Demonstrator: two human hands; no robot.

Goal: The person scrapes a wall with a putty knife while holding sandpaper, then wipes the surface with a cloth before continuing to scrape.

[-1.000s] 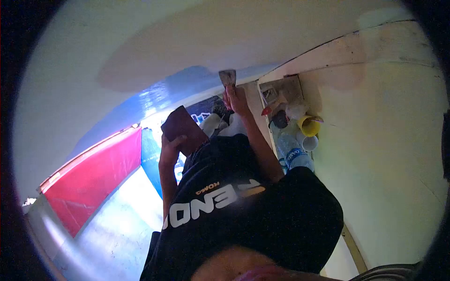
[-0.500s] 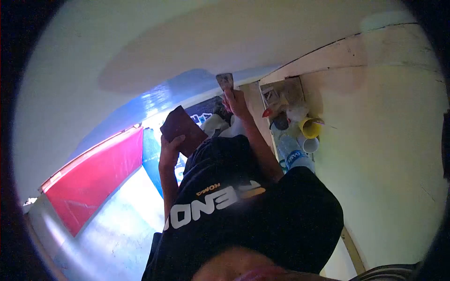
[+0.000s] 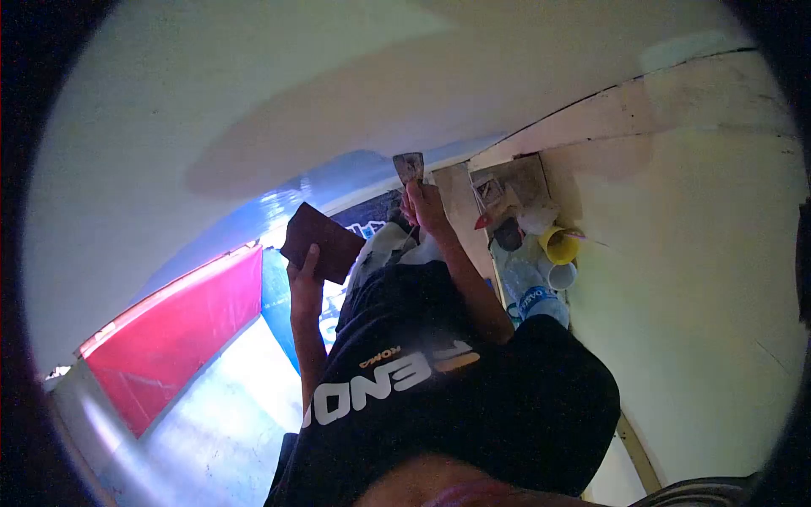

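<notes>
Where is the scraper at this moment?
In the head view, just above centre, the scraper is gripped in the right hand, blade up toward the pale wall, right of the brown board in the left hand.

The board [image 3: 323, 242] is a dark maroon-brown, plain. The scraper [image 3: 409, 166] has a grey blade mottled with pale smears. The T-shirt [image 3: 490, 397] is black with big white letters, one stroke in orange and a small orange word. The sheet [image 3: 169, 338] is bright red, and the panel [image 3: 274, 287] beside it is blue. One cup [image 3: 559, 244] is yellow, and the other cup [image 3: 562, 275] is white. The bottle [image 3: 534, 297] is clear with a blue label lettered in white. The wall [image 3: 253, 84] is plain cream.
</notes>
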